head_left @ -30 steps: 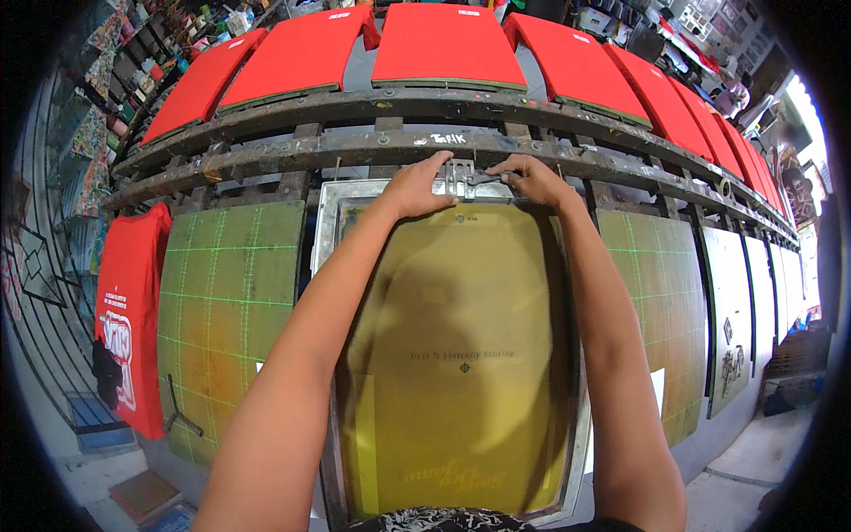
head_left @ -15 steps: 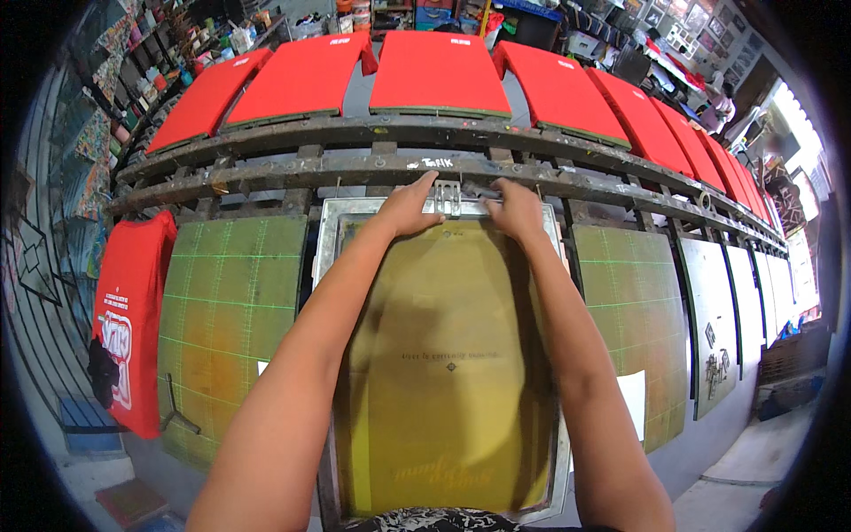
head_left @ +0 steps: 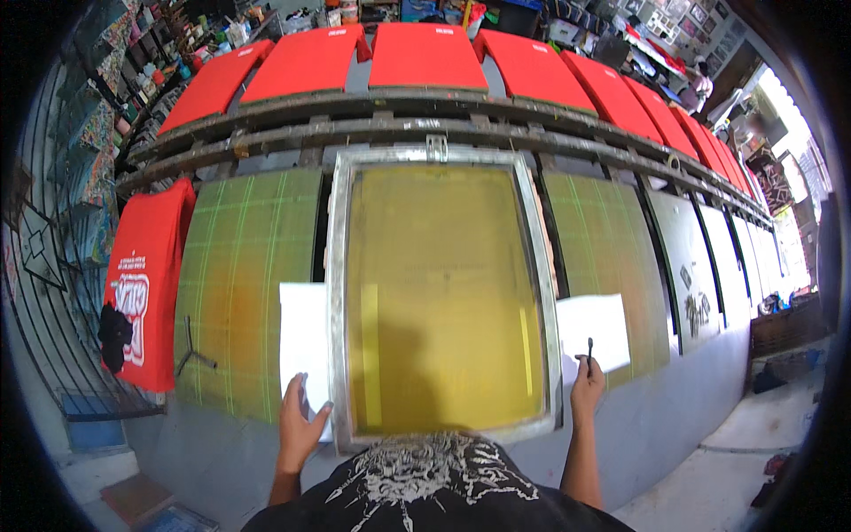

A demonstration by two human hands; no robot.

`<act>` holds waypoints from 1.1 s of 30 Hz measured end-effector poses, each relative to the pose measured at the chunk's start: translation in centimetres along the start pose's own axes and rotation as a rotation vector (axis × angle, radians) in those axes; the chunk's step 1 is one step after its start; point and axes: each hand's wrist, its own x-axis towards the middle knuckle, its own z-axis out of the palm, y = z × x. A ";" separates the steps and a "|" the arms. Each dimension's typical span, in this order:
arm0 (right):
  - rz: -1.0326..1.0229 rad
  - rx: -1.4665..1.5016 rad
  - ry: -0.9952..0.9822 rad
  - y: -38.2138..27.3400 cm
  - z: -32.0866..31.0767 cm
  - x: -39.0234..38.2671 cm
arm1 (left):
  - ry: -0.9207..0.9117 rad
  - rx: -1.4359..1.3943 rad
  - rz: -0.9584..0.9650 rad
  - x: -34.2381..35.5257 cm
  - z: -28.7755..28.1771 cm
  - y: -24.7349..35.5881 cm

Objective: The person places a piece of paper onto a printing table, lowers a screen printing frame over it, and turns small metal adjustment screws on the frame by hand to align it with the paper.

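A screen-printing frame [head_left: 338, 266] with a silver metal rim lies in front of me, its yellow-green mesh [head_left: 448, 328] stretched flat. Near its lower left corner my left hand [head_left: 303, 421] has its thumb and fingers apart, over or beside a white sheet [head_left: 301, 328]. Beyond the opposite side, my right hand [head_left: 588, 388] pinches a thin dark tool [head_left: 590, 348] with a rounded tip, pointing upward; its exact kind is too small to make out. Behind that tool is another white sheet [head_left: 607, 310]. A metal hinge clamp [head_left: 436, 148] grips the frame's far edge.
Green-lined boards [head_left: 253, 257] flank the frame, and a three-armed dark tool [head_left: 191, 350] rests on the left one. A red printed shirt [head_left: 146, 284] covers the board at far left. Behind the dark rail [head_left: 390, 133], red shirts [head_left: 425, 58] lie on a row of boards.
Both hands have left the clamp at the far edge and come back toward me, to either side of the frame. The thin dark tool now shows in my right hand. My view has shifted.
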 end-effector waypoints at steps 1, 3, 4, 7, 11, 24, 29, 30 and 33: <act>-0.002 0.045 0.034 3.0 -1.3 -2.3 | -0.006 0.001 -0.032 -2.2 0.1 -0.8; 0.001 0.041 0.080 6.3 -2.6 -6.0 | -0.009 0.006 -0.096 -6.1 0.5 -1.4; 0.007 -0.009 0.088 7.0 -2.8 -7.1 | -0.007 0.099 -0.045 -7.0 0.9 -2.3; 0.062 0.124 0.071 8.3 -1.9 -8.6 | -0.037 0.112 -0.032 -6.7 2.0 -1.3; 0.093 0.344 0.010 7.2 0.1 -9.1 | -0.111 0.241 0.070 -6.0 3.0 -1.3; 0.023 0.485 -0.044 9.4 1.4 -8.2 | 0.152 0.665 0.225 -6.1 5.0 -2.3; 0.186 0.583 -0.018 9.9 -0.5 -7.7 | 0.517 0.722 0.112 -7.5 2.2 -6.0; 0.288 0.610 -0.041 9.2 -1.4 -7.9 | 0.603 0.698 0.057 -7.8 1.3 -7.3; 0.331 0.665 -0.070 8.9 -2.8 -7.5 | 0.593 0.050 -0.304 -8.0 0.1 -10.1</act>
